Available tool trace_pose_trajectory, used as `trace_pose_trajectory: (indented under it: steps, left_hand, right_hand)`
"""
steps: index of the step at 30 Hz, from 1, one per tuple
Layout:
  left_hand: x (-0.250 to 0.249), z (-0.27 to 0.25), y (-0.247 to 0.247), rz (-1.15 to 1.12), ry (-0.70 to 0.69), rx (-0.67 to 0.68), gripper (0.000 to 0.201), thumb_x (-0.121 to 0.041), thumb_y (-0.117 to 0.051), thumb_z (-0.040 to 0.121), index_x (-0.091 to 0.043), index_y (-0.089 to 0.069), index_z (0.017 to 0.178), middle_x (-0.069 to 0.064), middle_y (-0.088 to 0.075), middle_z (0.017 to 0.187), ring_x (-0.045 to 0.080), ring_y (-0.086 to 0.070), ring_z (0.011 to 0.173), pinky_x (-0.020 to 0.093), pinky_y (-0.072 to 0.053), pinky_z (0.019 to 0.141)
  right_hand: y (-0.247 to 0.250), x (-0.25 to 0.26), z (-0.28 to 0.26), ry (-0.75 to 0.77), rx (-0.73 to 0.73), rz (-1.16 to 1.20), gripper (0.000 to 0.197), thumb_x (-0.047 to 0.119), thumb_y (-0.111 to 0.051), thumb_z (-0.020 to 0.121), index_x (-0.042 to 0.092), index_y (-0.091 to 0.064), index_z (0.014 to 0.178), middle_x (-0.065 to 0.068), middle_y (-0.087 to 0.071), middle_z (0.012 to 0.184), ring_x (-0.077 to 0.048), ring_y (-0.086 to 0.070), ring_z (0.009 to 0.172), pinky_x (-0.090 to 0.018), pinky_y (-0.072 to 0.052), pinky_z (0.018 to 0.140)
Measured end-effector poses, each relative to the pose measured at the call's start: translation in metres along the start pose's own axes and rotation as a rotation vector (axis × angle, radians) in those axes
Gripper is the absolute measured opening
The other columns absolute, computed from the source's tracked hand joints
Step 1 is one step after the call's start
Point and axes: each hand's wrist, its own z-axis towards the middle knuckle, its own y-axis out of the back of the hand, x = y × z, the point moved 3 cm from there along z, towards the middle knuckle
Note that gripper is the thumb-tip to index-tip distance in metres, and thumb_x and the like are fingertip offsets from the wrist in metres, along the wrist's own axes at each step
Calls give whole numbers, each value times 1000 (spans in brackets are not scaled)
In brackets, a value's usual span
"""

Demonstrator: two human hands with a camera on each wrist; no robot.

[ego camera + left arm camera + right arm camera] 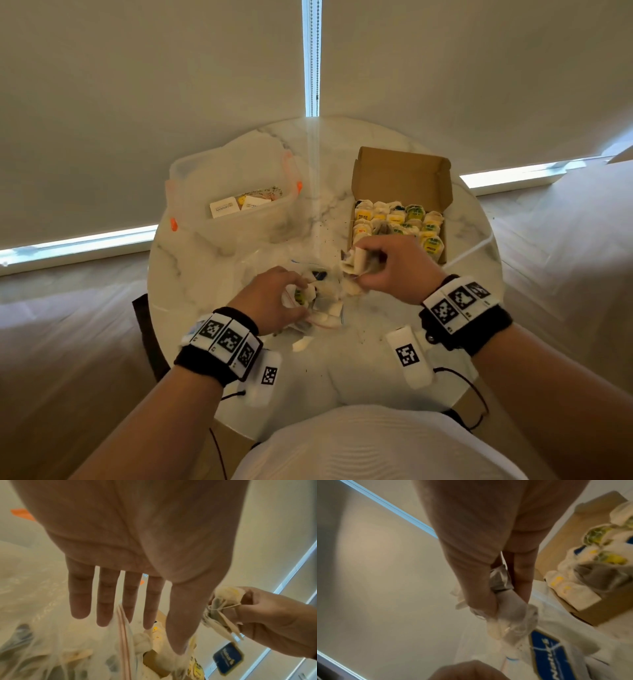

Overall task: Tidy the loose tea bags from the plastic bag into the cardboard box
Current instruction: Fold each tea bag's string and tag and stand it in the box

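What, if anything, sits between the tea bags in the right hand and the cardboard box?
Nothing visible does. The right hand holds a bunch of tea bags just short of the near edge of the cardboard box, which stands open with its lid folded back. The box already looks nearly full, so free room may be the only limit.

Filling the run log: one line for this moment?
right hand: grips tea bags | left hand: at plastic bag | box: open, part-filled

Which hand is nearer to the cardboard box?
Right. The right hand, gripping tea bags, is at the cardboard box near edge; the left hand is farther, at the plastic bag.
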Motion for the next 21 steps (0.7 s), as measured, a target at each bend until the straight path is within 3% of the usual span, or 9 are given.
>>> trace_pose_trajectory:
  steps: [6, 11, 14, 16, 18, 21]
  left_hand:
    - [-18, -10, 11, -101, -56, -139, 36, -36, -79, 81, -36, -60, 111, -9, -57, 121, 11, -56, 104, 27, -47, 88]
    - [-49, -4, 22, -220, -152, -166, 92, -32, -90, 67, -29, -40, 143, -11, -47, 134, 10, -51, 115, 30, -46, 95]
    - [-62, 8, 20, -228, -196, -103, 104, -30, -93, 62, -32, -32, 147, -9, -43, 143, 11, -45, 124, 31, -42, 101]
    - [-64, 18, 15, -226, -193, -60, 98, -32, -92, 64, -36, -37, 144, -9, -46, 145, 11, -44, 128, 34, -41, 105]
    - [-65, 25, 11, -268, -182, -50, 81, -33, -89, 69, -31, -49, 140, -6, -56, 137, 11, -51, 123, 39, -43, 107]
    - [-72, 30, 8, -482, -205, -55, 27, -18, -79, 83, -12, -69, 108, 14, -72, 107, 18, -66, 96, 50, -53, 94]
  right_hand:
    - [36, 32, -13, 70, -40, -4, 26, 14, -85, 71, 13, -75, 95, 7, -72, 87, -4, -63, 81, -13, -49, 68]
    - [63, 59, -21, 76, -54, 16, 27, 19, -84, 73, 19, -74, 98, 9, -71, 86, -4, -64, 77, -19, -53, 66]
    - [78, 78, -25, 124, -65, 16, 22, 21, -82, 76, 19, -73, 96, 10, -70, 83, -4, -63, 76, -20, -52, 65]
    - [87, 90, -27, 161, -76, 39, 20, 19, -82, 76, 15, -73, 93, 6, -70, 84, -9, -65, 79, -31, -56, 70]
    - [94, 100, -28, 195, -93, 60, 20, 17, -81, 76, 10, -72, 93, 0, -71, 86, -16, -67, 81, -40, -55, 73]
    - [104, 112, -29, 237, -103, 85, 21, 16, -81, 76, 5, -72, 91, -6, -72, 85, -20, -68, 79, -43, -54, 72]
